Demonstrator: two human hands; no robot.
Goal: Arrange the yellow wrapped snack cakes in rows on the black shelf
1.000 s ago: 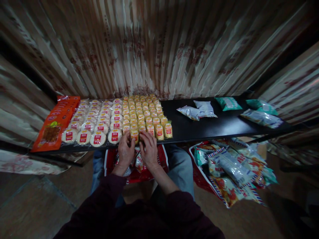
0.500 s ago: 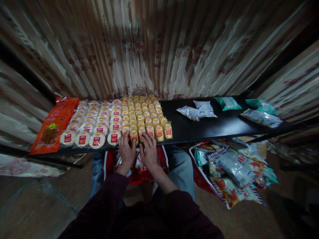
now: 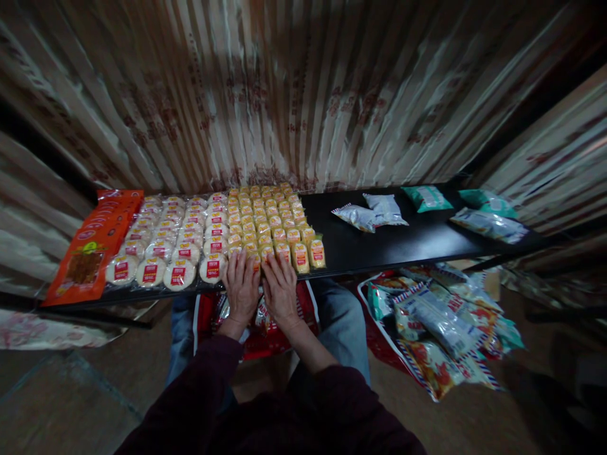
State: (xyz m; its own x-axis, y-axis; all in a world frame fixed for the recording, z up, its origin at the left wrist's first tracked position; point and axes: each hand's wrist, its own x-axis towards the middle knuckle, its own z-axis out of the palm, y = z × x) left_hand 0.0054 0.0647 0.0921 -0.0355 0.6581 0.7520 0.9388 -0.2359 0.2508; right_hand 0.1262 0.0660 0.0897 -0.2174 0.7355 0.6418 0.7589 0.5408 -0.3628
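Small yellow wrapped snacks (image 3: pixel 300 256) stand in close rows at the middle of a black shelf (image 3: pixel 370 246). My left hand (image 3: pixel 241 287) lies over the front of the leftmost yellow rows, fingers stretched out. Beside it, my right hand (image 3: pixel 282 289) rests on the front snacks just to the right, its fingers also extended and slightly spread. Both hands press against the front ends and grip nothing that I can see. The snacks under my fingers are partly covered. Directly left of my left hand are rows of round white wrapped crackers (image 3: pixel 177 273).
Orange packets (image 3: pixel 85 253) lie at the shelf's left end. White-and-blue bags (image 3: pixel 374 213) and green bags (image 3: pixel 427 198) are on the right part. Below, a red basket (image 3: pixel 303 309) sits between my knees, and another container heaped with snack bags (image 3: pixel 441 322) stands right. Draped curtain (image 3: pixel 265 95) hangs behind.
My fingers have straightened and flattened over the front yellow snacks, with the left hand reaching slightly further onto them. The whole view has shifted a little.
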